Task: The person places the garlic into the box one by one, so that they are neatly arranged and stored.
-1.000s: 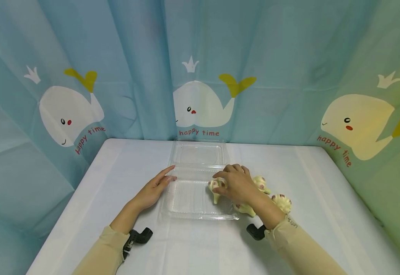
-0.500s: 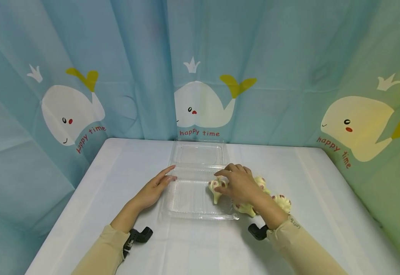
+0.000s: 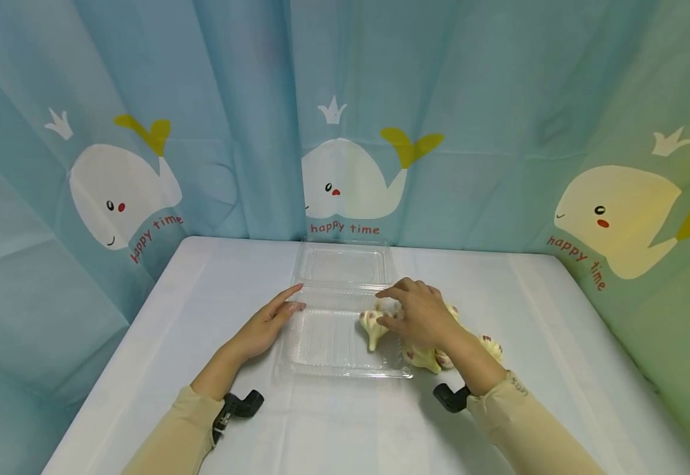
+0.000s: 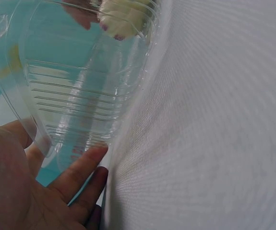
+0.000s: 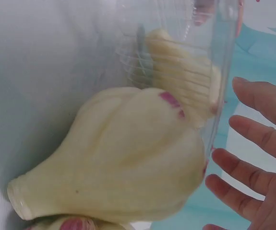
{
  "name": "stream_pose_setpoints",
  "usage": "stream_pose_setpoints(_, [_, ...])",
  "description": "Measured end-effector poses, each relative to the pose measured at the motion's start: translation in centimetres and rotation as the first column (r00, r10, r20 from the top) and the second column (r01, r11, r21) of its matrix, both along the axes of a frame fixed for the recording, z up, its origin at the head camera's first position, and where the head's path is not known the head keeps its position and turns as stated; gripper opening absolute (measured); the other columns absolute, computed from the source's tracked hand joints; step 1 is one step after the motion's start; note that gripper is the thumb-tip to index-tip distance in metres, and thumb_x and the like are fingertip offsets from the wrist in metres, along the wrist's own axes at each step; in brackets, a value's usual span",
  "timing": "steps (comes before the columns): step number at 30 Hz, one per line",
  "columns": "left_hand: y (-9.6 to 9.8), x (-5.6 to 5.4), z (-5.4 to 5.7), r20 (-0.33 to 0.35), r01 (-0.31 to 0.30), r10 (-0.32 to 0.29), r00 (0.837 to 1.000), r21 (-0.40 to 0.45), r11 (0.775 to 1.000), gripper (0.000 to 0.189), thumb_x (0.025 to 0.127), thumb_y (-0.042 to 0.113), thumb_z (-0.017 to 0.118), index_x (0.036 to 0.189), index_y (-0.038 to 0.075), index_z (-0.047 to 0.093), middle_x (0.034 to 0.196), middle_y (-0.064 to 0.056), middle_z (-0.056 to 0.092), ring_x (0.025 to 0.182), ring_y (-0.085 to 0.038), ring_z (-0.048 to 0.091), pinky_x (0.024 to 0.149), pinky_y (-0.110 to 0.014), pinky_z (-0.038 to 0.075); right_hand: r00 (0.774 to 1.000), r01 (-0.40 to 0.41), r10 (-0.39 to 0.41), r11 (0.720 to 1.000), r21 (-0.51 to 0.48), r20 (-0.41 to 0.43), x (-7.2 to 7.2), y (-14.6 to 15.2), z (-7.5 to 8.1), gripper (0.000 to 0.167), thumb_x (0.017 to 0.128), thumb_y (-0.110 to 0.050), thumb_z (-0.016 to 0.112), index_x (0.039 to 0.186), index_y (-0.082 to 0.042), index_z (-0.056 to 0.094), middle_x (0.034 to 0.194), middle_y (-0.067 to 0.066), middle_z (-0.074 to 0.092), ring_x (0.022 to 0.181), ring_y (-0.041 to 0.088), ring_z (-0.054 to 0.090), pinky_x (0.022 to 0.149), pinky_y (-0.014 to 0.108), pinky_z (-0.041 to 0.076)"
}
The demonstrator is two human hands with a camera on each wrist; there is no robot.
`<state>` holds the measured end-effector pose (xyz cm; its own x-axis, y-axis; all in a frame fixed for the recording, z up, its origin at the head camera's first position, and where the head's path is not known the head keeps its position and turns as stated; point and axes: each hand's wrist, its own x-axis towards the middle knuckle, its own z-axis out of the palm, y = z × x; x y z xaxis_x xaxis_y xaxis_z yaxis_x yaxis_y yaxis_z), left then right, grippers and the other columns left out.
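Note:
A clear plastic clamshell box (image 3: 321, 371) lies open on the table, its lid (image 3: 345, 265) folded back. My left hand (image 3: 262, 335) touches the box's left side; in the left wrist view, fairly straight fingers (image 4: 82, 170) reach along its outer wall. One garlic bulb (image 3: 372, 336) sits inside the box near its right side. Over that side, my right hand (image 3: 421, 315) hangs with fingers spread and nothing between them. In the right wrist view its fingers (image 5: 253, 175) are apart from a large garlic bulb (image 5: 123, 153) lying just outside the box.
More garlic bulbs lie to the right of the box, partly hidden by the right hand and forearm, one garlic bulb (image 3: 491, 346) farthest right. A blue curtain (image 3: 250, 132) with printed whales stands behind the white table (image 3: 143, 369).
My right hand has drawn slightly right and up from the garlic bulb in the box, which stays in place. The left hand has stayed at the box's left side.

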<state>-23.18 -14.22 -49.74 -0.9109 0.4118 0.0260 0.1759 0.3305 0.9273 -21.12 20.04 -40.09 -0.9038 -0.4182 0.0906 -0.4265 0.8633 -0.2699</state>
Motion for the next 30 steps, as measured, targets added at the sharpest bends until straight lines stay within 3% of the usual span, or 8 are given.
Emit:
stream_pose_setpoints(10, [0.0, -0.2, -0.2, 0.010, -0.003, 0.003, 1.000, 0.000, 1.000, 0.051, 0.112, 0.045, 0.041, 0.162, 0.042, 0.030, 0.149, -0.008, 0.059, 0.148, -0.031, 0.045, 0.124, -0.060, 0.028, 1.000, 0.016, -0.016, 0.999, -0.030, 0.021, -0.4, 1.3, 0.8, 0.048, 0.094, -0.037, 0.076, 0.138, -0.018, 0.067, 0.135, 0.014, 0.062, 0.120, 0.038, 0.059, 0.104, 0.069, 0.040])
stream_pose_setpoints(23, [0.0, -0.1, 0.0, 0.019, -0.001, 0.001, 1.000, 0.013, 1.000, 0.052, 0.112, 0.043, 0.042, 0.163, 0.039, 0.030, 0.149, -0.008, 0.059, 0.148, -0.030, 0.045, 0.125, -0.058, 0.028, 0.999, 0.019, -0.018, 1.000, -0.012, 0.037, -0.5, 3.8, 1.4, 0.051, 0.098, -0.035, 0.072, 0.143, -0.014, 0.062, 0.138, 0.018, 0.061, 0.124, 0.043, 0.058, 0.100, 0.070, 0.043])
stream_pose_setpoints(30, [-0.1, -0.2, 0.0, 0.020, -0.004, 0.003, 1.000, 0.017, 1.000, 0.052, 0.112, 0.043, 0.042, 0.163, 0.039, 0.030, 0.149, -0.007, 0.060, 0.148, -0.030, 0.045, 0.125, -0.058, 0.028, 0.995, 0.039, -0.037, 0.999, -0.022, 0.091, -0.6, 5.3, 1.9, 0.054, 0.098, -0.037, 0.072, 0.145, -0.013, 0.060, 0.141, 0.020, 0.059, 0.129, 0.045, 0.055, 0.101, 0.070, 0.043])
